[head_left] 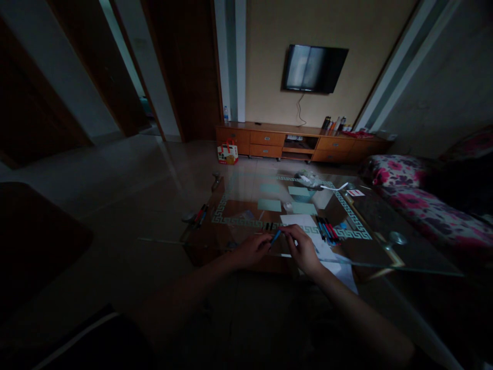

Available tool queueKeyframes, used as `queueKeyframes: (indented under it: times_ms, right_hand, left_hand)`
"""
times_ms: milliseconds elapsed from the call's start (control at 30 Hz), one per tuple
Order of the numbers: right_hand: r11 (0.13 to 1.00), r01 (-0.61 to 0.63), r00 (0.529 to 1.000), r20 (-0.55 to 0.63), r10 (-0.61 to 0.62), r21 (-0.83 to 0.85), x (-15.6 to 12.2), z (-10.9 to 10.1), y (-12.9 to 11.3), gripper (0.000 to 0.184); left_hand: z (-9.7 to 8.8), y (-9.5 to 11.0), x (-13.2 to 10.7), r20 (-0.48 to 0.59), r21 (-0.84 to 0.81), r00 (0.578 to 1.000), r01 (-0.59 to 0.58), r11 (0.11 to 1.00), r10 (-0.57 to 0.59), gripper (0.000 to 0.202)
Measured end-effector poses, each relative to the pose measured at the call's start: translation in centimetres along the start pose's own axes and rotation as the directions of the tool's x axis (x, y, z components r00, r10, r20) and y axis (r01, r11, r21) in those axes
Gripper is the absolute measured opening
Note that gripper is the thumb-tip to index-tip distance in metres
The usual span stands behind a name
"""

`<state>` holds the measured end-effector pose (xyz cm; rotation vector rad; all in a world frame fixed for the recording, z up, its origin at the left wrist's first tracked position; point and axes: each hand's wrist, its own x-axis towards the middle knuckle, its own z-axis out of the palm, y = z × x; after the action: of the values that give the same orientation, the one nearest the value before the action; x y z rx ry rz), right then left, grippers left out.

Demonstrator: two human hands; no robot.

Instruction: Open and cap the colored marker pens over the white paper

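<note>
In the head view a slim blue pen (276, 237) is held at a slant over the near edge of the glass table. My left hand (252, 250) is closed around its lower end. The fingertips of my right hand (302, 250) pinch the upper end. Just beyond my hands lie a few small black pieces (269, 226), too dark to identify. A row of black, red and blue pens (327, 229) rests on white paper (325, 250) to the right. Another bunch of pens (201, 216) lies at the table's left side.
The glass table (419, 259) has a clear edge and a key-pattern border. On its far side are a crumpled plastic bag (308, 179), a white strip (333, 188) and a small card (355, 193). A floral sofa (431, 200) stands right; a TV cabinet (265, 137) stands beyond.
</note>
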<state>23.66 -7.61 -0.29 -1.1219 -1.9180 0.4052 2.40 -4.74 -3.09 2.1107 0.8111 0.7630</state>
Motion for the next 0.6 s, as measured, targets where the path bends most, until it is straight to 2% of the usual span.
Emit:
queueKeyframes:
  times_ms: [167,300,433,600]
  right_hand:
    - [0.999,-0.025,0.999,-0.030,0.025,-0.023,0.0,0.1,0.4,0.029]
    - [0.996,-0.062,0.998,-0.021,0.061,-0.067,0.1,0.4,1.9,0.024]
    - [0.986,-0.068,0.996,0.050,0.077,-0.154,-0.2,0.9,4.2,0.020]
    - [0.941,-0.065,0.980,0.158,0.124,-0.331,-0.5,1.5,6.4,0.024]
  left_hand:
    - [-0.2,0.1,-0.1,-0.024,-0.040,0.998,0.052,0.998,-0.053,0.023]
    - [-0.3,0.0,-0.1,-0.054,-0.074,0.993,0.104,0.992,-0.108,0.023]
    - [-0.4,-0.6,0.1,-0.088,-0.114,0.985,0.139,0.984,-0.149,0.022]
    - [-0.3,-1.8,0.3,-0.136,-0.202,0.965,0.193,0.960,-0.223,0.020]
